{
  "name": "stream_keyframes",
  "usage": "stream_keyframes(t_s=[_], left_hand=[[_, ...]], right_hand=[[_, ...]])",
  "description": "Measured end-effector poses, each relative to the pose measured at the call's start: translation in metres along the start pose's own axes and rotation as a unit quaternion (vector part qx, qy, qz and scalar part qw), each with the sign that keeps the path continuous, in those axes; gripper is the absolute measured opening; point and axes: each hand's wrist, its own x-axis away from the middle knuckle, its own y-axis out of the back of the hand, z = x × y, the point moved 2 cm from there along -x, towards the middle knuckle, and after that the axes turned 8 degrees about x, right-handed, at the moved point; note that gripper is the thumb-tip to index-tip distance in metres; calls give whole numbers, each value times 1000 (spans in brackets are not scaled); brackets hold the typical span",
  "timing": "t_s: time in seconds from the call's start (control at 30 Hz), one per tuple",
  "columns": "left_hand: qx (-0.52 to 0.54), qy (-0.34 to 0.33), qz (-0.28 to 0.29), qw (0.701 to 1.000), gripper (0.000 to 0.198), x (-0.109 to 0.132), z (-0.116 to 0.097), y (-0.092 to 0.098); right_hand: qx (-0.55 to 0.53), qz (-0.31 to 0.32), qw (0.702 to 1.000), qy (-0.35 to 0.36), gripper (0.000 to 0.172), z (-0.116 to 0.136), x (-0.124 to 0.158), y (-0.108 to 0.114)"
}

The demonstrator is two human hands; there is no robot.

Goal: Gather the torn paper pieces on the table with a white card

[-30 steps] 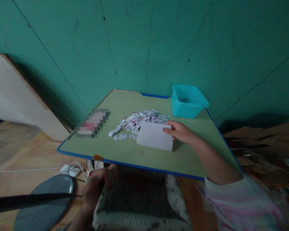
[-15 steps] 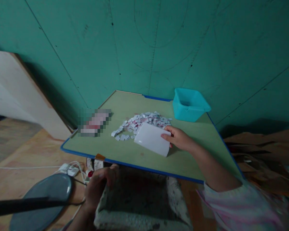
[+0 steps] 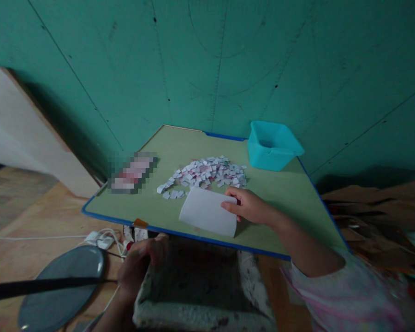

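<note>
My right hand [image 3: 247, 205] pinches the right edge of a slightly curved white sheet [image 3: 209, 212], thumb on top. The sheet is tilted over the green tabletop [image 3: 273, 226], close to the front edge. Just behind it lies a loose heap of small white paper squares [image 3: 210, 170], some with pink marks. A few squares trail off to the left of the heap. Below the table edge, my left hand [image 3: 143, 258] is closed at the upper left rim of a stained, pale-sided box [image 3: 190, 316] with a dark inside; its fingertips are partly hidden.
A turquoise plastic basket [image 3: 273, 154] stands at the table's back right corner. A blurred-out flat item [image 3: 133, 173] lies at the left. On the floor are a grey stool [image 3: 62, 290], a power strip [image 3: 98, 240] with cables, and brown cardboard [image 3: 376, 207]. A green wall rises behind.
My right hand has drawn the white sheet toward the front edge and slightly left, away from the heap. My left hand stays at the box rim. The view has shifted slightly.
</note>
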Motion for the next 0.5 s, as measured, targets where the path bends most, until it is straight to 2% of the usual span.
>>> stream_keyframes(t_s=[0.17,0.27,0.37,0.5], left_hand=[[5,7,-7,1000,34,4,2,4],[-1,-1,9,1000,35,3,2,4],[3,1,13,1000,34,1,1,1],[0,5,-12,1000,34,-1,-1,-7]], right_hand=[[0,11,1000,-1,25,1,1,-2],[0,17,1000,-6,24,4,2,-3],[5,27,1000,-9,24,8,3,-3],[8,36,999,-8,25,12,5,-2]])
